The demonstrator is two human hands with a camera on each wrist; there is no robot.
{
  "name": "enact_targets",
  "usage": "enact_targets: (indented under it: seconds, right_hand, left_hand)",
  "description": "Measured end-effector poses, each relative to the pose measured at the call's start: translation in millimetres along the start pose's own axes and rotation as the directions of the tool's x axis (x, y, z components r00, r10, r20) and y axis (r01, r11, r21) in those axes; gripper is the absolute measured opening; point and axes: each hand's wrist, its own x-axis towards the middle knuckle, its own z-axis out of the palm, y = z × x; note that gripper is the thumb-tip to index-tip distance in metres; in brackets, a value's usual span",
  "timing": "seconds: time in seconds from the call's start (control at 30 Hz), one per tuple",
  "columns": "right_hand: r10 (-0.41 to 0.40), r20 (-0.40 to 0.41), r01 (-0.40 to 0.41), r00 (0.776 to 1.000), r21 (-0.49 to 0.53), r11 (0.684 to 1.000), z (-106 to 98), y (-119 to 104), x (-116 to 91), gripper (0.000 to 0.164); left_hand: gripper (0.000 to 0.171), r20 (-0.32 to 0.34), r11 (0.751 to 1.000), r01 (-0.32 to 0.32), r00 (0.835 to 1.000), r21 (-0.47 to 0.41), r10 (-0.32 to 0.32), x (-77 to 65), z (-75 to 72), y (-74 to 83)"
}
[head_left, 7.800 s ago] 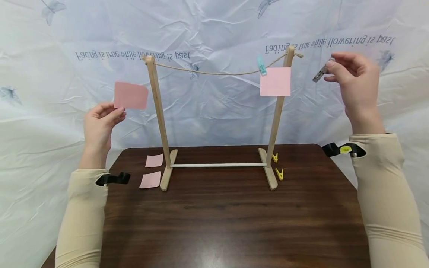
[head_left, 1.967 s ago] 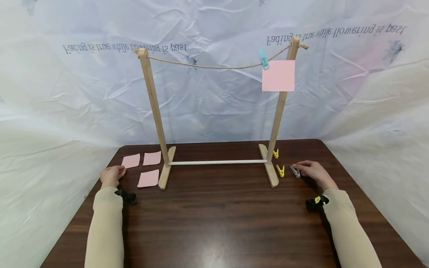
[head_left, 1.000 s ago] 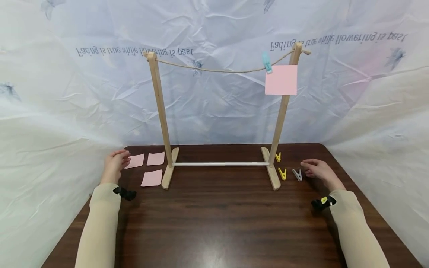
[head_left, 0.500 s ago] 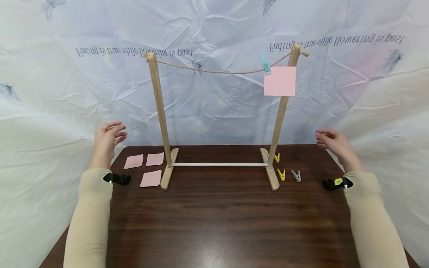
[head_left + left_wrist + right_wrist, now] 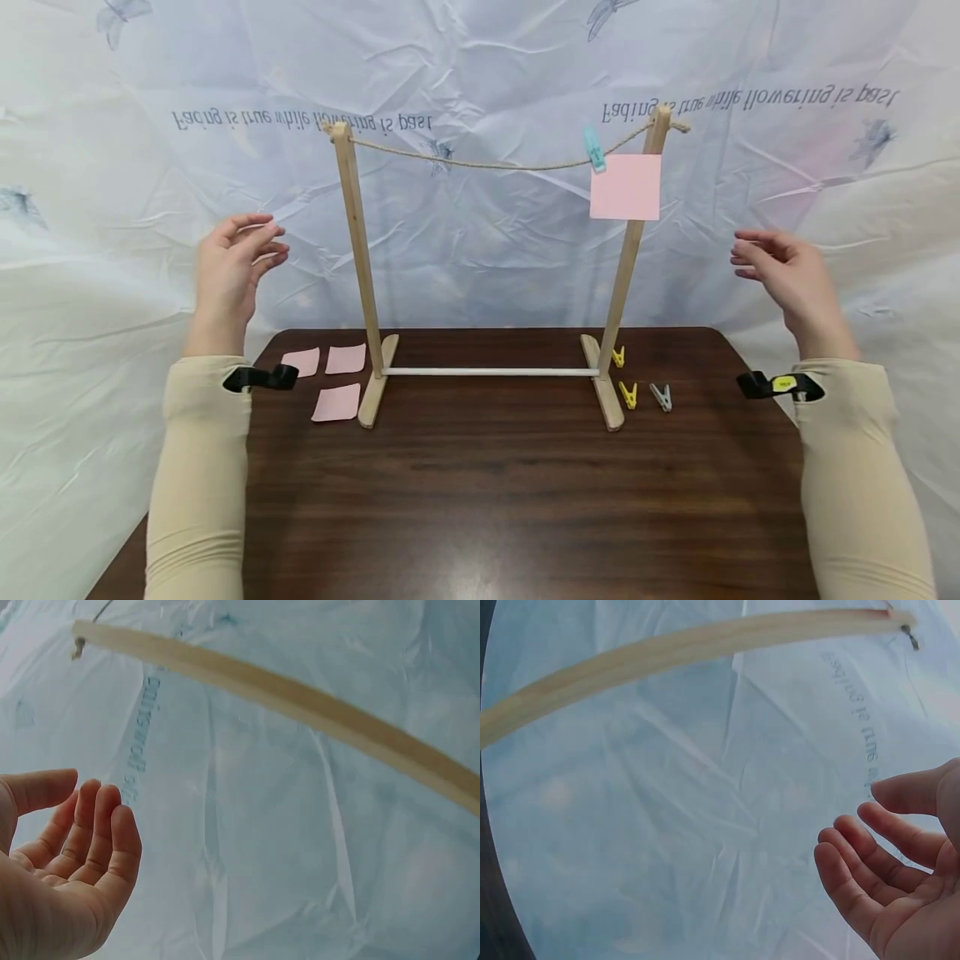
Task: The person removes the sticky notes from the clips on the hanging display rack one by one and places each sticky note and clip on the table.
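My left hand (image 5: 234,271) is raised beside the wooden stand's left post (image 5: 356,242), fingers loosely bent and holding nothing. On the other side my right hand (image 5: 795,279) hovers right of the right post (image 5: 624,275), likewise with relaxed fingers and nothing in them. A rope (image 5: 480,165) sags between the post tops. A teal clothespin (image 5: 594,150) on it holds a pink paper square (image 5: 625,188). Both wrist views show a bare palm side, the left hand (image 5: 71,862) and the right hand (image 5: 892,870), each near a post.
Pink paper squares (image 5: 336,403) lie left of the stand on the brown table (image 5: 480,483). Right of it lie a grey clothespin (image 5: 662,397) and two yellow clothespins (image 5: 628,395). A white rod (image 5: 491,372) joins the feet. A pale printed sheet (image 5: 487,267) hangs behind.
Earlier the left hand held a pink paper and the right a grey clothespin. Both were set down on the table and released; since then both hands have risen and moved slightly outward.
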Motion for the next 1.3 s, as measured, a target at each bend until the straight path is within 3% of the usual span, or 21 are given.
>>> enact_targets:
  seconds: [0.2,0.33,0.43,0.6,0.83,1.0,1.3]
  right_hand:
    - [-0.028,-0.006,0.027,1.0,-0.029,0.999,4.6,-11.5,-5.1,0.017]
    - [-0.052,-0.006,0.052,0.999,0.084,0.995,6.5,-16.0,-7.0,0.015]
    - [-0.07,-0.004,0.07,0.998,0.129,0.989,7.6,-20.2,-8.2,0.016]
    - [-0.085,-0.006,0.085,0.996,0.076,0.993,9.0,-30.0,-10.4,0.018]
    - [-0.122,-0.012,0.122,0.992,0.03,0.992,12.4,-45.2,-12.5,0.026]
    - [-0.151,-0.019,0.151,0.988,0.003,0.989,15.9,-55.2,-12.1,0.022]
    - [-0.181,-0.03,0.182,0.983,0.029,0.983,18.3,-75.2,-11.5,0.021]
  left_hand:
    - [0.015,0.103,0.998,-0.03,0.994,0.058,0.024,-6.4,29.9,-5.9]
    - [0.013,0.177,0.997,-0.056,0.983,0.06,0.044,-8.3,53.1,-11.2]
    - [0.01,0.238,0.996,-0.064,0.97,0.059,0.048,-9.6,71.2,-16.5]
    - [0.008,0.337,0.992,-0.058,0.941,0.115,0.017,-12.6,99.4,-28.9]
    - [0.023,0.439,0.974,-0.074,0.898,0.214,-0.028,-17.3,140.1,-43.4]
    - [0.023,0.48,0.974,-0.067,0.876,0.218,-0.047,-18.9,170.8,-52.8]
    - [0.033,0.507,0.98,-0.014,0.858,0.196,-0.089,-22.9,223.9,-67.4]
